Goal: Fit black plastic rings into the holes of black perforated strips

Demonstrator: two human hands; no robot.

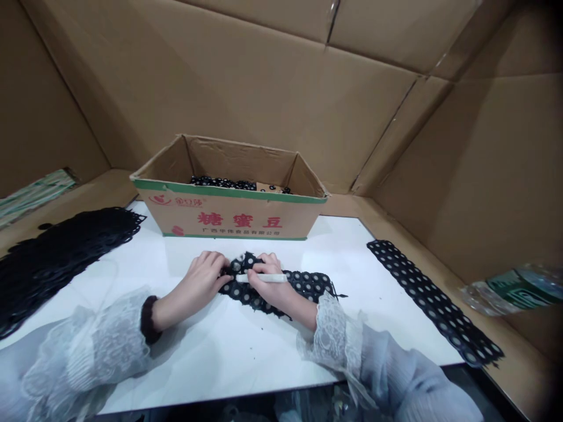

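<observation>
A black strip with rows of pale round dots lies on the white board in front of me, its left part bunched up. My left hand pinches the left end of this strip between thumb and fingers. In my right hand is a slim white pen-like tool, held nearly level, its tip pointing left towards my left fingertips. The right hand rests over the middle of the strip and hides part of it. What the tool's tip touches is too small to tell.
A cardboard box with similar black dotted pieces inside stands behind the strip. Black netted material is heaped at the left. Another dotted strip lies along the right edge, near a plastic bottle. Cardboard walls surround the white board.
</observation>
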